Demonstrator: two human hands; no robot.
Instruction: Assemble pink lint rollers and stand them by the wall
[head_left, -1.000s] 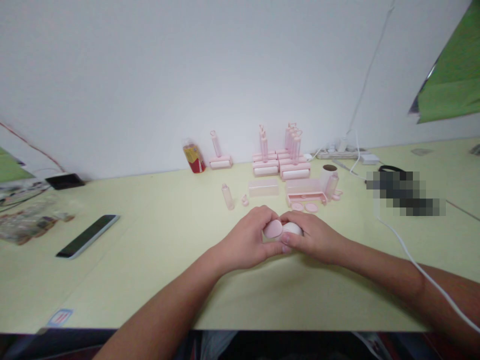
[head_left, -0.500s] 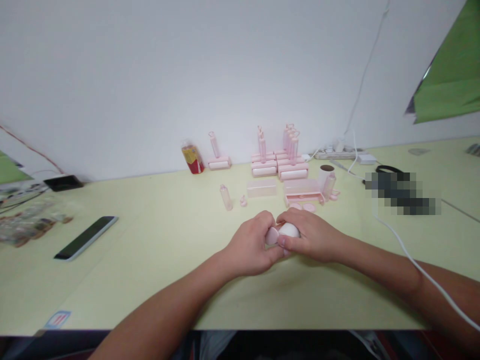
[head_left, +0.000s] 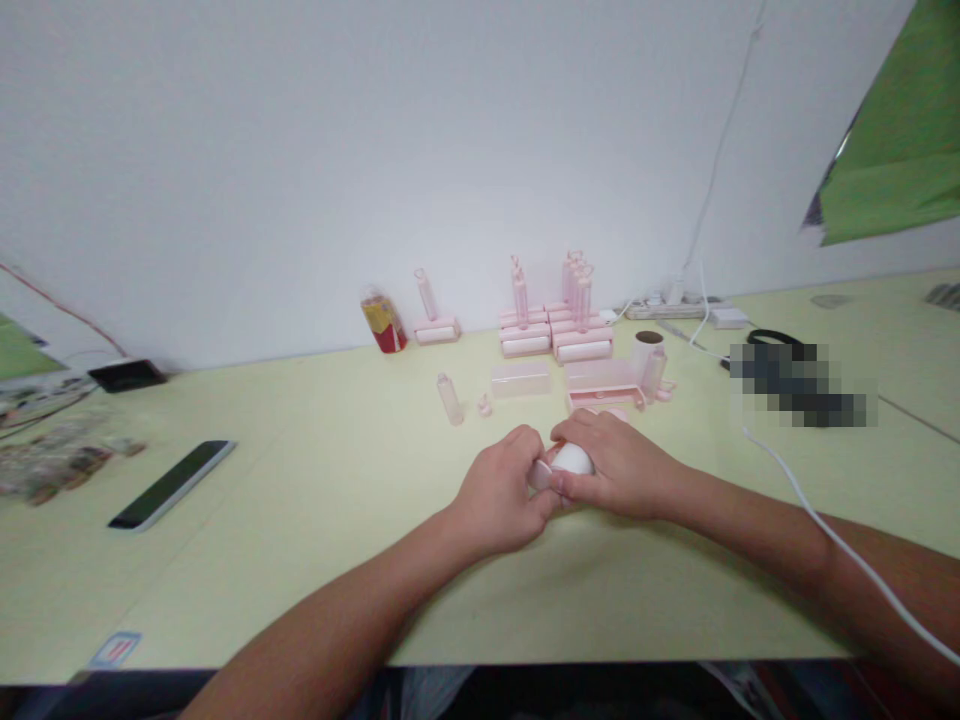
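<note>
My left hand (head_left: 506, 490) is closed on a small pink round piece (head_left: 538, 475) near the middle of the table. Touching it from the right, my right hand (head_left: 619, 465) wraps round a white roll (head_left: 573, 460). The two pieces meet between my fingers, and their undersides are hidden. Just beyond my hands lie a clear pink tube (head_left: 450, 398), a small pink cap (head_left: 484, 405), a translucent pink cover (head_left: 520, 379) and an open pink case (head_left: 606, 397).
Finished-looking pink rollers (head_left: 584, 347) stand along the wall beside a red and yellow packet (head_left: 384, 322). A phone (head_left: 174, 484) lies at the left. At the right, a white cable (head_left: 817, 515) crosses over my right forearm. A cardboard-cored roll (head_left: 648, 352) stands behind my right hand.
The view has shifted slightly. The pink round piece in my left hand is turned a little more edge-on; both hands keep their hold.
</note>
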